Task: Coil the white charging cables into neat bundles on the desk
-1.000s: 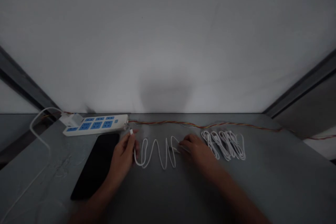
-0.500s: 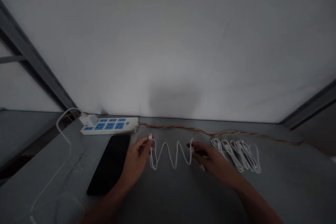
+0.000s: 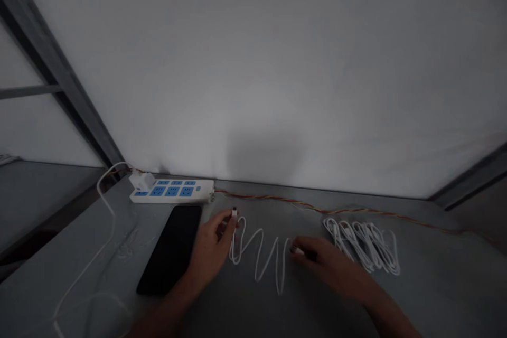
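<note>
A white USB charging cable [image 3: 259, 254] hangs in loose zigzag bends between my two hands. My left hand [image 3: 212, 243] pinches one end, its white plug pointing up between thumb and index finger. At the other end, my right hand [image 3: 325, 261] has its fingers closed on a plug with a metal tip, partly hidden by the fingers. A black smartphone [image 3: 172, 248] lies on the grey table [image 3: 237, 314] just left of my left hand. Several coiled white cables [image 3: 370, 248] lie to the right of my right hand.
At the back left, a white power strip [image 3: 204, 195] with blue sockets carries a white charger [image 3: 143, 181], whose cable [image 3: 113, 222] runs down the left side. Twisted red and yellow wire [image 3: 273, 198] crosses along the back by a pale wall [image 3: 261, 63].
My right hand has moved slightly down, and the cable's bends on that side sag lower. The plug in my left hand now shows its tip upward. The whole view has shifted slightly.
</note>
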The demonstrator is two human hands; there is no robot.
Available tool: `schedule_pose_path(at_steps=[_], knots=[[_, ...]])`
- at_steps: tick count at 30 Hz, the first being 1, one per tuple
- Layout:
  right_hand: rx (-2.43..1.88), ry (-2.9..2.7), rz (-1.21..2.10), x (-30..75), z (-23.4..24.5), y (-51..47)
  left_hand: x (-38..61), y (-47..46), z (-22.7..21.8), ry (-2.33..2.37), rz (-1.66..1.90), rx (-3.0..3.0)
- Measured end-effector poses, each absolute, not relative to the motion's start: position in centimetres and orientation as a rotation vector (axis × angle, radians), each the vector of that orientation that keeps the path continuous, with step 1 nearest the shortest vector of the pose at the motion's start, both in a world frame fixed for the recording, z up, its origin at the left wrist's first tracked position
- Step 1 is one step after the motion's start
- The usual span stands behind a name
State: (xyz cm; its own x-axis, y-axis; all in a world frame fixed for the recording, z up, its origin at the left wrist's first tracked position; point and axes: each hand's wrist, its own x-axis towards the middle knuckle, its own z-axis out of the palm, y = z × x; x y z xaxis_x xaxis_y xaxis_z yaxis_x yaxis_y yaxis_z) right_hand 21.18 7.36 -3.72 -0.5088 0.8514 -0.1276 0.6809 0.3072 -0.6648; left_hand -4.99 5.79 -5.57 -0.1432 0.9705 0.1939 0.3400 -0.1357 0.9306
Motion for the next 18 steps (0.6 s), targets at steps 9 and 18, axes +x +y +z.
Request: schedule_pose_path(at_steps=[9, 18], knots=[[-1.234, -1.725, 1.395, 21.9, -3.6, 8.0, -5.6, 5.8, -5.3, 1.385, 1.260, 1.737], [-1.236, -1.676, 1.234, 21.2, -4.6, 8.5, -6.8, 5.5, -4.7, 1.305, 1.236, 2.110]])
